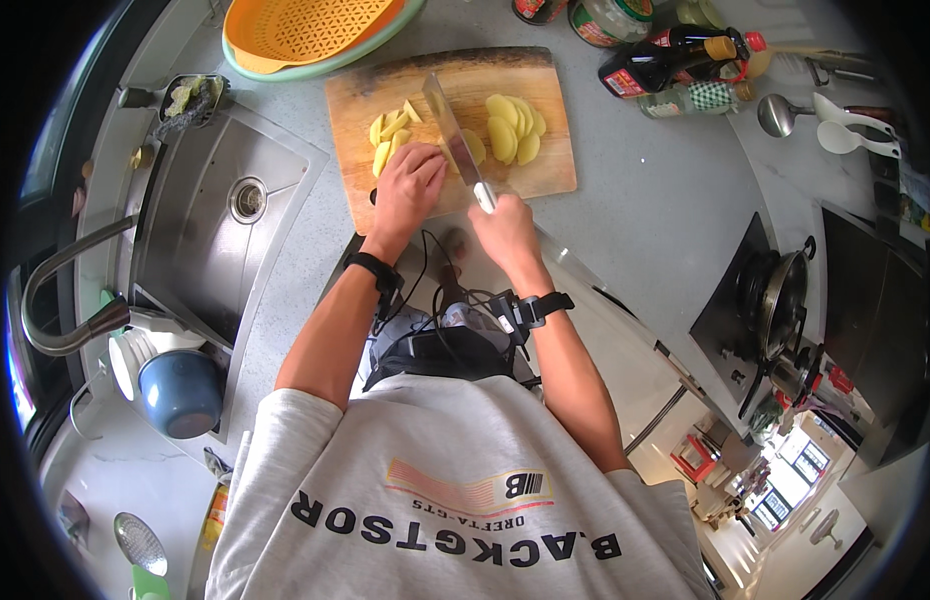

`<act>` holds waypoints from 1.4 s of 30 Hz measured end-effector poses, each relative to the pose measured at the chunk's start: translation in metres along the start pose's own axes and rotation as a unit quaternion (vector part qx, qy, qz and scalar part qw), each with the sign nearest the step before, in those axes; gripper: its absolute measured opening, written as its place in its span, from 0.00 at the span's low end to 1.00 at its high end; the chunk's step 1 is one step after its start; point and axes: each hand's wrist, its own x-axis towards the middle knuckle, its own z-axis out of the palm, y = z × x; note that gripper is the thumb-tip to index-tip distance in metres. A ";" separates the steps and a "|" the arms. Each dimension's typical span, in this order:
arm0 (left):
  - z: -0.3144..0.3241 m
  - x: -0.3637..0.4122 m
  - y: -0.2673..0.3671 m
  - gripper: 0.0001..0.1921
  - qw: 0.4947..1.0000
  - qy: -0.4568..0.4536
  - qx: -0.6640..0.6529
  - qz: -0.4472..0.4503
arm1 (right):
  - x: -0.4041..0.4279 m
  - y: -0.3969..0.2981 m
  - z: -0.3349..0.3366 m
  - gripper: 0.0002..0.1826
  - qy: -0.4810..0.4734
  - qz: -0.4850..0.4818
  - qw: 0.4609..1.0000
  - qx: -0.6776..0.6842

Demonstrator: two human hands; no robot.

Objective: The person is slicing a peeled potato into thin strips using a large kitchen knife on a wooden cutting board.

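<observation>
My right hand [507, 229] is closed around the white handle of a kitchen knife [451, 127], whose broad blade points away from me over a wooden cutting board [540, 176]. Beside the blade, my left hand [412, 180] rests on the board with its fingers bent; whether it holds a piece is hidden. Thick potato strips [393, 129] lie beyond and left of that hand. One potato slice [474, 146] lies just right of the blade, partly covered by it. Overlapping potato slices [516, 127] form a pile on the board's right side.
A steel sink [209, 247] is at left, with a blue pot [181, 394] at its near end. An orange colander [307, 37] stands beyond the board. Sauce bottles [660, 64] and a ladle [777, 115] lie at upper right; a pan [784, 304] sits on the stove.
</observation>
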 end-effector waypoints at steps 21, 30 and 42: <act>-0.002 0.022 0.019 0.27 0.970 -0.186 0.140 0.075 | -0.034 0.059 -0.061 0.19 0.100 0.079 0.984 0.122; -0.001 0.064 0.017 0.14 0.921 -0.329 0.082 0.192 | -0.043 0.054 -0.070 0.19 0.123 0.033 0.986 0.107; -0.025 0.087 -0.020 0.14 0.885 -0.351 0.184 0.244 | -0.041 0.049 -0.073 0.24 0.098 0.041 0.991 0.078</act>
